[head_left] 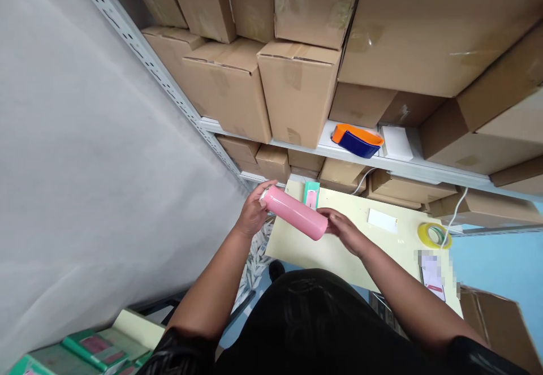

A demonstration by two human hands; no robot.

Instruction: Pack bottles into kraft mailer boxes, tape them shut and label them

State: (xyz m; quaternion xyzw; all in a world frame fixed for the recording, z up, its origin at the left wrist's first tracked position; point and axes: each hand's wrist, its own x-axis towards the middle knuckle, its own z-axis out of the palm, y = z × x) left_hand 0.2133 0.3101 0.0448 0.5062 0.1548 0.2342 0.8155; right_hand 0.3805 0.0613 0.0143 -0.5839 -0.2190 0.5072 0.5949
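My left hand (253, 211) clamps the left end of a pink cylinder (297, 214), tilted above the cream table (297, 251); my right hand (343, 231) is at its other end, grip unclear. Behind: green-and-pink box (311, 193). Rightward: flat white item (383, 220), yellow tape roll (423, 235), phone (431, 276). Shelf (328, 150) above: taped cardboard boxes (294, 98), contents hidden, orange-and-blue item (360, 142).

The pink cylinder (297, 214) partly hides the left hand (253, 215); pixel blocks blur the phone (431, 273) at right; the lower edge crops green boxes (98, 349), near left.
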